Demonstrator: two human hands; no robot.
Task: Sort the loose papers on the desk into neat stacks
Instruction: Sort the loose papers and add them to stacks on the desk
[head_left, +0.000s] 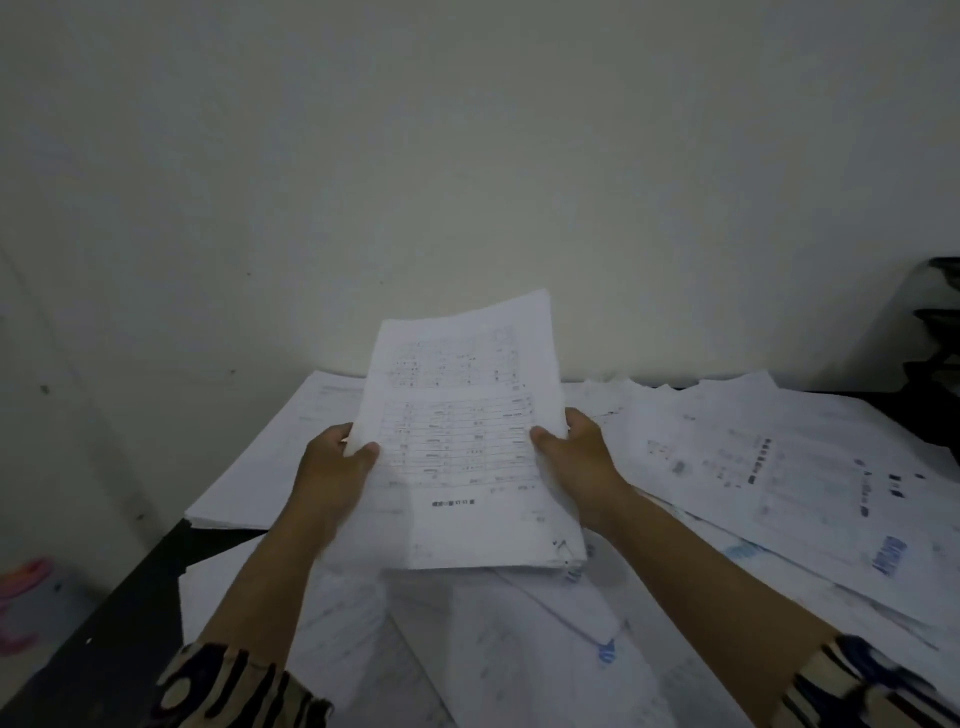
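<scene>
A bundle of printed sheets (460, 441) is held up above the desk, tilted toward me, its top page showing tables. My left hand (332, 467) grips the bundle's left edge, thumb on the front. My right hand (576, 457) grips the right edge the same way. Below lie loose papers (519, 639) spread over the dark desk (150, 587). A flat pile of sheets (270, 467) sits at the left back. More overlapping printed pages (789, 478) cover the right side.
A pale wall (467, 182) rises right behind the desk. A dark object (940, 332) stands at the far right edge. Pink things (21, 597) lie on the floor to the left of the desk's edge.
</scene>
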